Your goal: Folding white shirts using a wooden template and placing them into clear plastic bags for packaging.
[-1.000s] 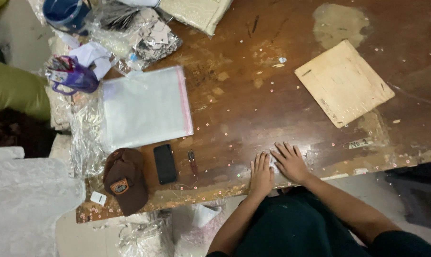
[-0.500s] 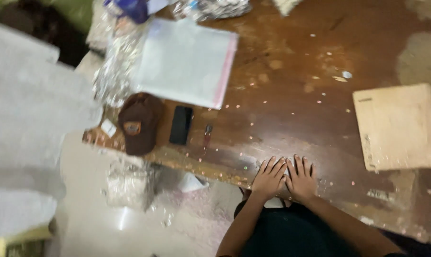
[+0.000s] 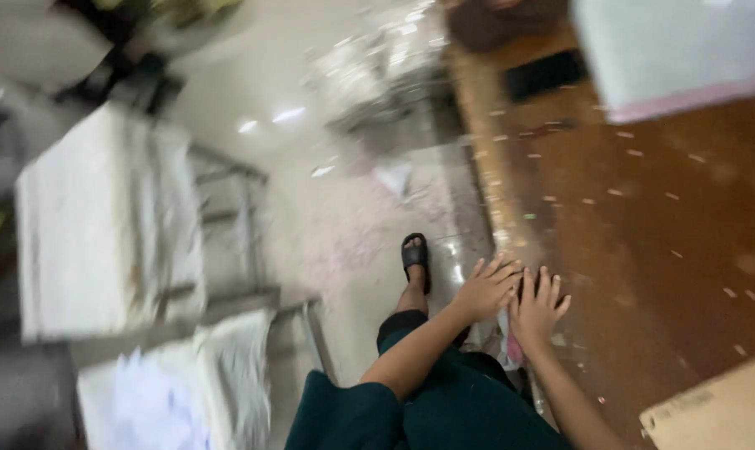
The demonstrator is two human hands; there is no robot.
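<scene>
Head view: both my hands lie flat at the brown table's (image 3: 644,250) near edge.
Left hand (image 3: 486,287) and right hand (image 3: 537,310) rest side by side, fingers spread, grasping nothing; something pale and pink (image 3: 511,342) shows beneath them. Since earlier, the view swung left, blurred.

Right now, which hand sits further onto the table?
The right hand: its fingers spread on the brown table. The left hand rests at the table's edge.
</scene>
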